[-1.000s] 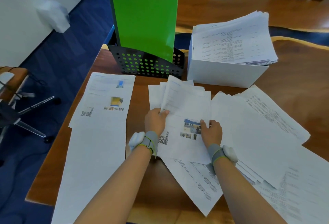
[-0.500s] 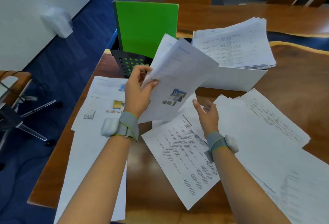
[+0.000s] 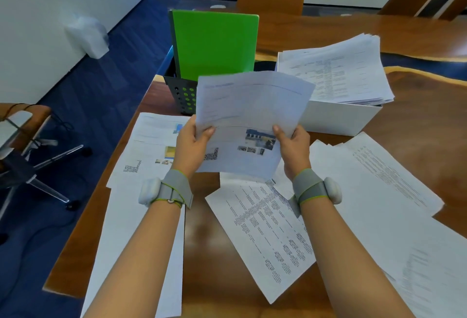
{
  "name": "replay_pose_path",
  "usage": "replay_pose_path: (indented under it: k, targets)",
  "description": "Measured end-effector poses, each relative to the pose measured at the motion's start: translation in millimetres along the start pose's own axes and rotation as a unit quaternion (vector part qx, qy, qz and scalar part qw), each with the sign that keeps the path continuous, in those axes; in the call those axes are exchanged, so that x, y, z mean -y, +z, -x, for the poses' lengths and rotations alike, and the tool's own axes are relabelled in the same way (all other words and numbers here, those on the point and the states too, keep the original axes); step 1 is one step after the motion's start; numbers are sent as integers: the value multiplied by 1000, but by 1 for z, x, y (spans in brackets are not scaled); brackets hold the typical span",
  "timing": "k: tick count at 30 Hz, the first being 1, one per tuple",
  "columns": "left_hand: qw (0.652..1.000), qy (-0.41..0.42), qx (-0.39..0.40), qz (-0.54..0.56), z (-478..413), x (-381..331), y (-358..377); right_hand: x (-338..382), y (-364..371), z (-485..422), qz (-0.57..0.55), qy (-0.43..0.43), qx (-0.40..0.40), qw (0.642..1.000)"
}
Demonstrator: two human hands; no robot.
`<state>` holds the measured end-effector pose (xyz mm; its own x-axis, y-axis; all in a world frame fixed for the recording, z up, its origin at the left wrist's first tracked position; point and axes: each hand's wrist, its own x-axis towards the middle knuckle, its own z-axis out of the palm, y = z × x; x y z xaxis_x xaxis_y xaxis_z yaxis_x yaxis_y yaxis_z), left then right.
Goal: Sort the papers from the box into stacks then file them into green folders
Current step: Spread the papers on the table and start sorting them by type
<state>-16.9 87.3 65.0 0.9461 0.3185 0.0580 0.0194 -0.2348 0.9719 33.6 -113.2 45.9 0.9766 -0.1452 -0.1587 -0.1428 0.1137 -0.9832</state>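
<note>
Glossy wooden table (image 3: pixel 207 254), matt white paper sheets (image 3: pixel 252 120), smooth green folder (image 3: pixel 217 44), perforated black holder (image 3: pixel 182 95)

Printed sheets (image 3: pixel 249 120) — held above the surface (image 3: pixel 209 262), left hand (image 3: pixel 192 145) and right hand (image 3: pixel 294 147) gripping opposite side edges. Green folder (image 3: pixel 217 44) upright in black perforated rack (image 3: pixel 182 95). White box (image 3: pixel 336 118) — heaped with papers (image 3: pixel 333 72). Loose pages (image 3: pixel 265 236) spread beneath.

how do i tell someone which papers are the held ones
Find the wooden table, then the green folder standing in the black rack at its far edge. Just in front of it, the left hand and right hand hold up some sheets. Only these are in the air, and the front one shows a building photo.
</note>
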Motion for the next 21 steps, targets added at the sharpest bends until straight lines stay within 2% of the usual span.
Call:
replay_pose_path:
  k: [6, 9, 13, 18, 21]
  targets:
    - [997, -72, -24, -3, 5, 37, 8, -20, 8, 15, 45, -41, 24, 998]
    - [993, -113, -8, -29, 10, 56, 15, -44, 9, 21, 93, -6, 28, 995]
    - [991, -121, -21, -51, 4, 59, 14, -58, 8, 17, 139, 20, 17, 990]
    - [994, -68, -61, -63, -5, 56, -9, -54, 18, 6, 138, 12, 8, 990]
    - [986, -111, -60, -108, 1, 72, -23, -61, 31, 8, 147, 46, 25, 988]
